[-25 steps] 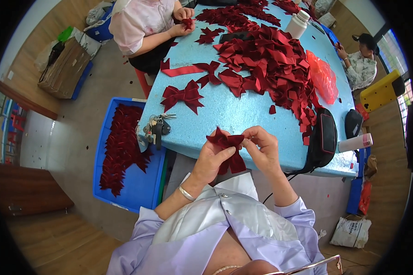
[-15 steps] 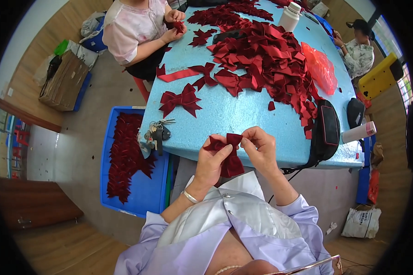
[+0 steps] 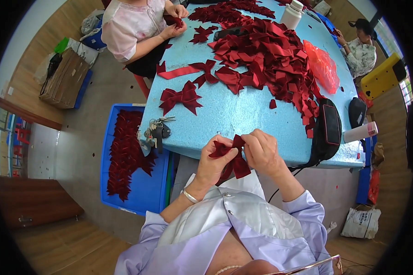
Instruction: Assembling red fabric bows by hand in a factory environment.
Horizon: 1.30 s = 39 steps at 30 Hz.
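Note:
A dark red velvet bow (image 3: 237, 167) is held between my two hands, just off the table's near edge. My left hand (image 3: 212, 160) pinches its left side, thumb across the front. My right hand (image 3: 262, 151) is closed on its upper right part near the middle; the fingertips partly hide what they grip. Beyond my hands, a finished-looking red bow (image 3: 181, 98) lies on the blue table (image 3: 211, 126). A large heap of red bows and ribbon pieces (image 3: 270, 59) covers the table's middle.
A blue crate (image 3: 144, 195) of stacked bows stands left of the table. Keys (image 3: 157, 132) lie at the near left corner. A black bag (image 3: 326, 130), a pale tumbler (image 3: 360, 132) and a white bottle (image 3: 292, 14) are on the table. Co-workers sit at far left (image 3: 133, 30) and far right (image 3: 361, 52).
My right hand has turned and its fingers have drawn together at the bow's middle. The bow's lower loop has shifted slightly right. The co-worker's hands at left have moved a little.

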Available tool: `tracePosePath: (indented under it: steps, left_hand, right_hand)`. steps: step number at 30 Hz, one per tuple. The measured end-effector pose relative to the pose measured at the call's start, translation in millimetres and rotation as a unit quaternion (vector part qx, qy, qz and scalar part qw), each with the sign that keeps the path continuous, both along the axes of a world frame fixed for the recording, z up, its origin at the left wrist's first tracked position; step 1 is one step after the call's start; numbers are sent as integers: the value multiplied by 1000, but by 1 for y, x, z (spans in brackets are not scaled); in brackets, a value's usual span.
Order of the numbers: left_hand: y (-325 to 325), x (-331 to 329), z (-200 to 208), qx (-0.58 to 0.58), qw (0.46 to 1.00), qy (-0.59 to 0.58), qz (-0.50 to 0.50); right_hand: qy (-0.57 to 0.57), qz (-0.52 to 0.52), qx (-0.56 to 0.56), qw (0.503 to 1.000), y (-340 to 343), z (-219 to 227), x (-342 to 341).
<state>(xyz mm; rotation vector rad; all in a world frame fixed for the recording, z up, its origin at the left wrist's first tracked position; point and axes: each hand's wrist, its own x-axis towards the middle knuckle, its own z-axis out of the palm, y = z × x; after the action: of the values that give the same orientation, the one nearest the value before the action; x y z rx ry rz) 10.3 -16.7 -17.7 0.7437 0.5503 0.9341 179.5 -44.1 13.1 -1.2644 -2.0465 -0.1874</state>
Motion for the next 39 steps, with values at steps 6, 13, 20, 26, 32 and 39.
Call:
tracePosePath:
  steps: [6, 13, 20, 26, 32, 39]
  left_hand:
    - [6, -6, -8, -49, 998, 0, -37]
    - [-2, -2, 4, 5, 1000, -8, -30]
    - [-4, -2, 4, -23, 998, -47, -32]
    - [-1, -2, 5, -52, 997, -39, -41]
    - [-5, -2, 2, -66, 991, -84, -80]
    - [-6, 0, 10, -71, 993, -77, -60]
  right_hand:
    - [-40, 5, 61, 997, 11, 21, -5]
    - [-123, 49, 27, 991, 9, 18, 2]
    - [53, 34, -117, 991, 4, 0, -3]
    - [-40, 4, 24, 999, 13, 25, -8]
    - [-157, 58, 31, 985, 7, 22, 0]
    - [55, 65, -72, 994, 8, 8, -6]
